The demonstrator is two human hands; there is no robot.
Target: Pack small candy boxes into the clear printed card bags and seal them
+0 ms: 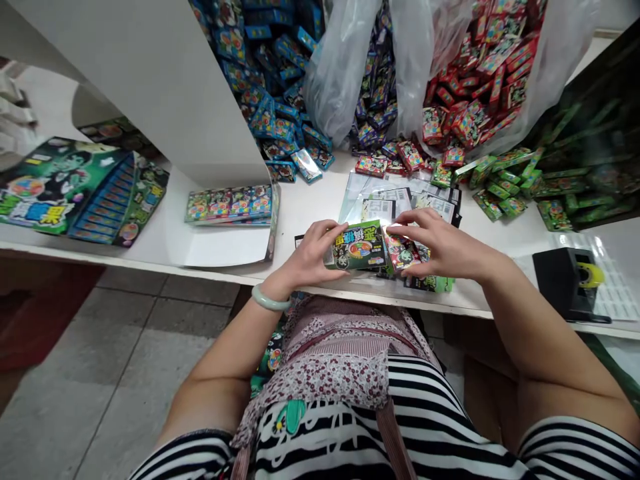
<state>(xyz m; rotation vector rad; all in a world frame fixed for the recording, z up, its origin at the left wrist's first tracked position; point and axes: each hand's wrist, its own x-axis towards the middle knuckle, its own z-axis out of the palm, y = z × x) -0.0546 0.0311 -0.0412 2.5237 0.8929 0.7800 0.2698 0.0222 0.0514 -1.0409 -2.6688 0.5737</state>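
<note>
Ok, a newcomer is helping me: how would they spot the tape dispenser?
Follow the white worktop rightward past the right hand. Near the front edge sits the black tape dispenser; its yellow roll sets it apart from the green boxes.

On a white worktop (310, 200), the left hand (306, 260), below which a pale green bangle (270, 300) circles the wrist, holds a flat green-and-black printed packet (363, 247), while the right hand (440, 243) grips a small red printed cardboard box (403, 253) just beside it. Behind them lie heaps of small blue boxes (283, 113), purple boxes (377, 93), red boxes (467, 120) and green boxes (510, 183), some inside clear plastic bags (343, 73). An open white cardboard tray (225, 248) bearing a row of multicoloured boxes (230, 203) stands to the left, and a black tape dispenser (557, 277) with a yellow roll (593, 275) to the right.
</note>
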